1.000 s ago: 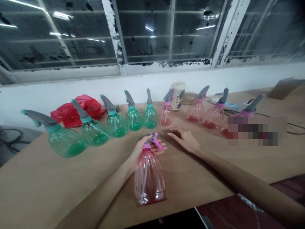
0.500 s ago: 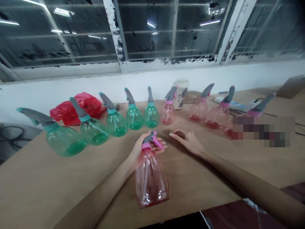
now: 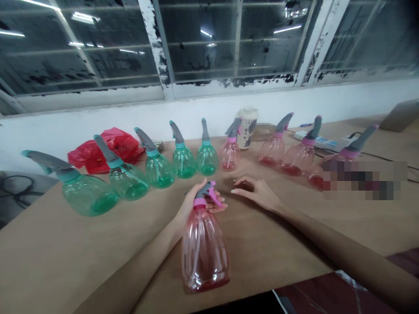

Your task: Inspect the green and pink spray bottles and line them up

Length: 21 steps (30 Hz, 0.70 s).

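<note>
My left hand grips a pink spray bottle by its grey and pink head. The bottle tilts with its base toward me, and its trigger points right. Some of my left fingers show behind the trigger; the bottle's head hides the rest. To the right, my right hand is low over the table, fingers curved and thumb apart, holding nothing. Beyond it stands another pink spray bottle. Next to that one is a green spray bottle, part of a row of several green ones reaching left.
More pink bottles stand at the right, one partly behind a blurred patch. A paper cup is at the back of the table. A red plastic bag lies behind the green bottles. Cables, a power strip and a cardboard box lie far right.
The base of the held bottle has swung slightly left and toward me. My right hand's thumb and fingers have spread a little further apart.
</note>
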Each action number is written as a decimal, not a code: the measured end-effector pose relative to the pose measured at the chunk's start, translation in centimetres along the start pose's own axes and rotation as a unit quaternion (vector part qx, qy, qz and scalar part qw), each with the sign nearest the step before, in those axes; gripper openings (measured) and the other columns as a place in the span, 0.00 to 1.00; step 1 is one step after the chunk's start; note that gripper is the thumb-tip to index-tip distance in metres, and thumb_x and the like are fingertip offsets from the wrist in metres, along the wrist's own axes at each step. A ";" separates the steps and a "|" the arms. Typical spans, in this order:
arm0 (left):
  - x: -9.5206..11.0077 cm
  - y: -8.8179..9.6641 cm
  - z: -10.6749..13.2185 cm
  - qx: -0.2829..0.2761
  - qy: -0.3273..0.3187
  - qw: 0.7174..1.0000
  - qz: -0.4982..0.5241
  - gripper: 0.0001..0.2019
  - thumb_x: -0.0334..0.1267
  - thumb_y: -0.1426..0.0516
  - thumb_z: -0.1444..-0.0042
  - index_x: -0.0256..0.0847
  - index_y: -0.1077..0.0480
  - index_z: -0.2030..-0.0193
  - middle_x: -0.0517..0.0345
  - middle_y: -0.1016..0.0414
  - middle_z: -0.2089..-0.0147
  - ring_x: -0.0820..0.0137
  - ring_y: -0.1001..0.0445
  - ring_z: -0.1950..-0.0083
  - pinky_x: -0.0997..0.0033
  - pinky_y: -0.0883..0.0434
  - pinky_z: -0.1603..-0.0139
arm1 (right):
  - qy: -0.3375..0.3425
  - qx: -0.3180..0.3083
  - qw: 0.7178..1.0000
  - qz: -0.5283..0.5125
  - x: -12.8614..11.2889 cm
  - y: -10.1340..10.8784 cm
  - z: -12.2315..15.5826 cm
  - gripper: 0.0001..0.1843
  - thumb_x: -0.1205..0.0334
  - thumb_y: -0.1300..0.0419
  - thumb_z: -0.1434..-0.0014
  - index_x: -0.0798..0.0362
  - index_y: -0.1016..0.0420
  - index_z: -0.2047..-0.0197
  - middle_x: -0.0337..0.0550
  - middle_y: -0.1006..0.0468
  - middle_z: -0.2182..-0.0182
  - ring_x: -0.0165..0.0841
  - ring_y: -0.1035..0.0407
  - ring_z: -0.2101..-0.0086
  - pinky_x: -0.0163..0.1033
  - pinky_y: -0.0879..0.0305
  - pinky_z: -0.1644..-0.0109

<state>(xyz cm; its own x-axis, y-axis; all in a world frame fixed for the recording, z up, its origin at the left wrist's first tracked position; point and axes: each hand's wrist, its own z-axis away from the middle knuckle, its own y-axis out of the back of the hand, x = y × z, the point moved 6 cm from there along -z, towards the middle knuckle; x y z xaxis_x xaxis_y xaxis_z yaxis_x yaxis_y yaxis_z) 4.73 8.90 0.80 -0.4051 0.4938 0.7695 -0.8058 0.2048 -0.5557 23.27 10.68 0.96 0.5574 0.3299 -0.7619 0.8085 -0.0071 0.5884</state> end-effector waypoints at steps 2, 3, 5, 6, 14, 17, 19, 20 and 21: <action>0.1 -0.1 0.3 0.014 -0.012 0.999 -0.042 0.15 0.46 0.44 0.44 0.35 0.29 0.71 0.57 0.28 0.76 0.70 0.27 0.75 0.62 0.26 0.59 | 0.001 -0.002 1.000 0.005 -0.1 0.0 0.0 0.18 0.43 0.41 0.48 0.47 0.28 0.60 0.38 0.23 0.59 0.36 0.29 0.58 0.45 0.37 0.50; 0.0 -0.1 0.5 0.016 -0.010 0.998 -0.062 0.15 0.46 0.43 0.45 0.36 0.30 0.73 0.58 0.29 0.77 0.72 0.28 0.77 0.64 0.25 0.62 | 0.002 -0.003 1.000 0.007 -0.1 0.0 0.0 0.18 0.43 0.41 0.48 0.47 0.28 0.60 0.38 0.23 0.59 0.36 0.29 0.58 0.45 0.37 0.50; -0.3 -0.2 0.6 0.010 0.001 0.996 -0.083 0.16 0.48 0.43 0.46 0.36 0.30 0.74 0.58 0.30 0.78 0.72 0.29 0.78 0.67 0.26 0.66 | 0.002 -0.004 1.000 0.007 -0.1 0.0 0.0 0.18 0.43 0.41 0.48 0.47 0.27 0.60 0.38 0.23 0.59 0.36 0.29 0.58 0.45 0.36 0.51; -0.4 -0.2 0.5 0.001 0.006 0.997 -0.080 0.16 0.48 0.44 0.45 0.35 0.30 0.73 0.57 0.29 0.78 0.71 0.28 0.77 0.68 0.26 0.66 | 0.002 -0.004 1.000 0.005 0.0 0.0 0.0 0.18 0.43 0.41 0.48 0.47 0.27 0.61 0.38 0.23 0.60 0.36 0.29 0.58 0.45 0.36 0.51; -0.9 0.3 -0.7 -0.022 0.056 0.998 0.007 0.24 0.52 0.50 0.42 0.29 0.28 0.64 0.40 0.23 0.66 0.57 0.22 0.60 0.58 0.28 0.53 | -0.003 0.014 0.999 -0.031 0.6 0.4 -0.2 0.17 0.45 0.41 0.48 0.49 0.28 0.63 0.39 0.22 0.63 0.34 0.28 0.61 0.41 0.35 0.54; -0.9 0.3 -0.7 -0.024 0.056 0.998 0.016 0.24 0.51 0.51 0.41 0.27 0.28 0.62 0.38 0.22 0.64 0.55 0.23 0.59 0.56 0.29 0.52 | -0.011 0.012 0.999 -0.040 0.9 0.4 -0.3 0.17 0.45 0.41 0.47 0.49 0.28 0.64 0.39 0.22 0.64 0.34 0.28 0.61 0.41 0.35 0.54; -0.9 0.2 -0.7 -0.027 0.056 0.998 0.017 0.24 0.50 0.51 0.41 0.27 0.28 0.61 0.37 0.22 0.64 0.55 0.23 0.59 0.56 0.29 0.52 | -0.016 0.011 0.999 -0.037 1.0 0.4 -0.3 0.17 0.45 0.42 0.47 0.49 0.28 0.64 0.39 0.22 0.64 0.35 0.28 0.61 0.41 0.35 0.54; -0.9 0.2 -0.7 -0.029 0.057 0.998 0.018 0.24 0.50 0.51 0.41 0.27 0.28 0.61 0.37 0.22 0.64 0.55 0.23 0.59 0.56 0.29 0.52 | -0.017 0.010 0.999 -0.034 1.0 0.5 -0.3 0.17 0.45 0.42 0.47 0.49 0.28 0.65 0.39 0.22 0.64 0.35 0.28 0.61 0.41 0.35 0.54; -1.0 0.2 -0.7 -0.030 0.057 0.998 0.019 0.24 0.50 0.52 0.41 0.27 0.28 0.61 0.37 0.22 0.64 0.55 0.23 0.59 0.56 0.29 0.52 | -0.017 0.010 0.999 -0.033 0.9 0.5 -0.3 0.16 0.45 0.42 0.47 0.49 0.28 0.65 0.39 0.22 0.64 0.35 0.28 0.62 0.41 0.35 0.55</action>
<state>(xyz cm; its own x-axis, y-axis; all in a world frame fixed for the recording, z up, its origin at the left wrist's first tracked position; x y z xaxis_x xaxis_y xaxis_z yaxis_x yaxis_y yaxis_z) 5.25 9.02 -0.25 -0.3798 0.5947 0.7085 -0.7624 0.2325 -0.6039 24.12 11.30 0.65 0.5079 0.2974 -0.8084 0.8476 -0.0050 0.5307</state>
